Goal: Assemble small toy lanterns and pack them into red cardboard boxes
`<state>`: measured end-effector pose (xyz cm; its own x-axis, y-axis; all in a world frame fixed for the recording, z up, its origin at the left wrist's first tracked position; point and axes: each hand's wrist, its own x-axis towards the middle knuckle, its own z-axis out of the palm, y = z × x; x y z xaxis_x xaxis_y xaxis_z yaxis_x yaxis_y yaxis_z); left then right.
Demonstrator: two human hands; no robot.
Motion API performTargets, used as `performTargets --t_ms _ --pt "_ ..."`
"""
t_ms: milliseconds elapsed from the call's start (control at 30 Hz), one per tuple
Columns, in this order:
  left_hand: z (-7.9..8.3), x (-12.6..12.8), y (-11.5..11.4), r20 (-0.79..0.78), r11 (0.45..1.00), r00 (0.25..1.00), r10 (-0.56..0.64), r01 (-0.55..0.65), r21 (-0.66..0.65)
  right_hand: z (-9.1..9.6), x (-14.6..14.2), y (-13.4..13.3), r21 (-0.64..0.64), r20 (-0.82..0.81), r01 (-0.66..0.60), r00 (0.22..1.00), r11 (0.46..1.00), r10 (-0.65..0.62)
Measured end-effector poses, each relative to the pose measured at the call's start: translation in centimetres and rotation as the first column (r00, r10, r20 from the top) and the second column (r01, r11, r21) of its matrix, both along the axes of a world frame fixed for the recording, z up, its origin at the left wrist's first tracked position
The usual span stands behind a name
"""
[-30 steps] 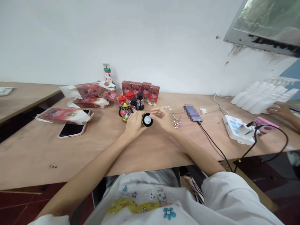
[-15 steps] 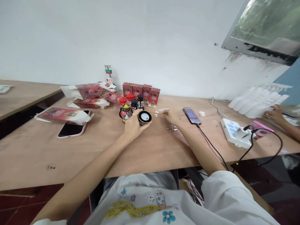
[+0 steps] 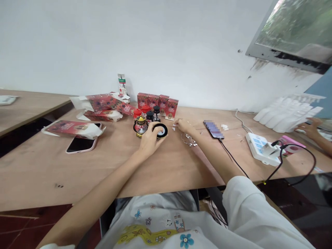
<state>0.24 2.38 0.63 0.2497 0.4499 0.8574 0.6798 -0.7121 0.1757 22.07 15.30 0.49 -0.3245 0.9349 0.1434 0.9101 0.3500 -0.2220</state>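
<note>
My left hand (image 3: 148, 140) is wrapped round a small lantern (image 3: 164, 135), whose round black base with a pale disc faces up toward me. Its thumb or a finger lies across the disc. My right hand (image 3: 183, 126) is low over the table, fingertips drawn together at some small white pieces (image 3: 174, 128); anything pinched there is too small to make out. Beside the left hand stands a gold-coloured lantern (image 3: 140, 127) with a yellow top. Behind it are red-topped lanterns (image 3: 137, 112) and black-topped ones (image 3: 156, 110). Small shiny metal parts (image 3: 190, 141) lie under the right wrist.
Several red printed boxes (image 3: 171, 109) stand by the wall. Flattened cartons (image 3: 74, 128) lie at left, one over a phone (image 3: 81, 144). At right are a cabled phone (image 3: 213, 129), a power strip (image 3: 260, 148), white stacked pieces (image 3: 287, 112) and another person's hand (image 3: 310, 128).
My right hand has moved slightly left and down onto the white pieces. A digit of my left hand now crosses the lantern's base, which was uncovered before. The view has shifted slightly.
</note>
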Motion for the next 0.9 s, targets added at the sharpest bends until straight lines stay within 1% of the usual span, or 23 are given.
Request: performTargets --t_ms 67,167,300,400,467,533,600,633,667,700,733,767,800,833,867,900 --pt "0.1 0.0 -0.1 -0.016 1.000 1.000 0.013 -0.013 -0.005 -0.1 0.0 0.2 -0.007 -0.004 0.013 1.000 1.000 -0.013" --pt "0.2 0.1 -0.2 -0.015 1.000 1.000 0.017 -0.017 0.024 -0.1 0.1 0.4 -0.022 -0.028 0.044 0.999 0.999 -0.045" --pt "0.2 0.0 -0.2 -0.002 0.998 0.999 -0.034 0.034 0.054 -0.1 0.2 0.6 -0.030 -0.104 0.069 0.992 0.997 -0.072" --pt "0.1 0.1 -0.3 0.002 0.997 0.998 -0.070 0.070 0.036 -0.3 0.3 0.1 0.006 -0.207 0.078 0.976 0.997 -0.075" --pt "0.0 0.1 -0.3 0.043 0.997 0.997 -0.071 0.071 -0.003 -0.4 0.1 -0.9 0.048 -0.295 0.089 0.953 0.995 -0.071" --pt "-0.3 0.2 -0.3 0.113 0.997 0.993 -0.028 0.035 -0.063 -0.4 -0.2 -2.7 0.090 -0.383 0.098 0.922 0.991 -0.057" --pt "-0.4 0.3 -0.2 0.168 0.991 0.985 0.040 -0.018 -0.133 -0.3 -0.6 -4.9 0.192 -0.487 0.081 0.873 0.978 0.024" --pt "-0.5 0.3 -0.2 0.176 0.986 0.982 0.066 -0.037 -0.164 -0.3 -0.8 -6.2 0.301 -0.542 0.056 0.832 0.952 0.122" --pt "-0.5 0.2 -0.1 0.170 0.982 0.983 0.077 -0.045 -0.185 -0.2 -1.0 -7.4 0.432 -0.543 0.028 0.806 0.901 0.235" --pt "-0.4 0.2 0.0 0.158 0.979 0.984 0.081 -0.049 -0.198 -0.1 -1.2 -8.6 0.564 -0.474 -0.021 0.810 0.825 0.344" --pt "-0.3 0.1 0.0 0.141 0.978 0.987 0.082 -0.052 -0.203 0.0 -1.4 -9.6 0.675 -0.355 -0.100 0.824 0.731 0.441" --pt "-0.2 0.0 0.1 0.121 0.978 0.989 0.081 -0.055 -0.203 0.1 -1.6 -10.5 0.752 -0.208 -0.193 0.838 0.631 0.504" --pt "-0.1 0.0 0.1 0.100 0.978 0.992 0.079 -0.058 -0.200 0.1 -1.8 -11.2 0.793 -0.061 -0.287 0.840 0.538 0.539" --pt "0.1 -0.1 0.1 0.083 0.979 0.993 0.079 -0.061 -0.195 0.2 -1.9 -11.8 0.810 0.062 -0.366 0.830 0.459 0.554" --pt "0.1 -0.1 0.1 0.069 0.979 0.995 0.078 -0.063 -0.192 0.2 -2.1 -12.1 0.818 0.150 -0.418 0.818 0.395 0.556" --pt "0.2 -0.2 0.1 0.061 0.980 0.995 0.075 -0.062 -0.189 0.2 -2.3 -12.4 0.825 0.204 -0.445 0.809 0.348 0.552"
